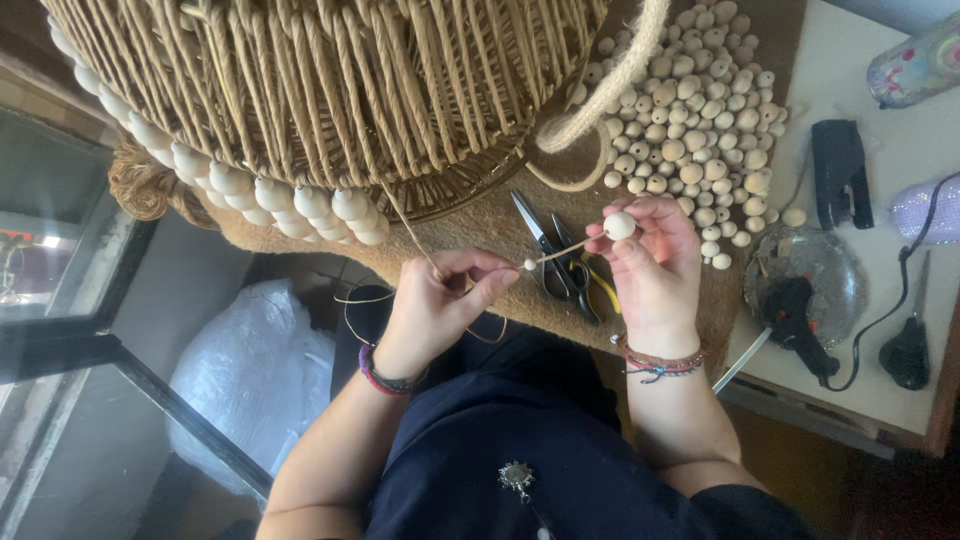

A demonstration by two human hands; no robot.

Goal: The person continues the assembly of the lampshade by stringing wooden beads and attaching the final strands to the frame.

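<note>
Threading a wooden bead beneath a woven basket

A white plastic bag (255, 365) lies low left. The left hand (435, 305) pinches a tan cord (415, 240) hanging from the ribbed wicker basket (320, 90); the right hand (650, 265) pinches a pale round bead (619, 225) at the cord's tip, above scissors (550, 255), beside a bead pile (700, 110).

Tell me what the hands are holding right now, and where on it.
The right hand pinches a pale wooden bead at its fingertips. The left hand grips the thin cord just short of its tip, which points at the bead.
</note>
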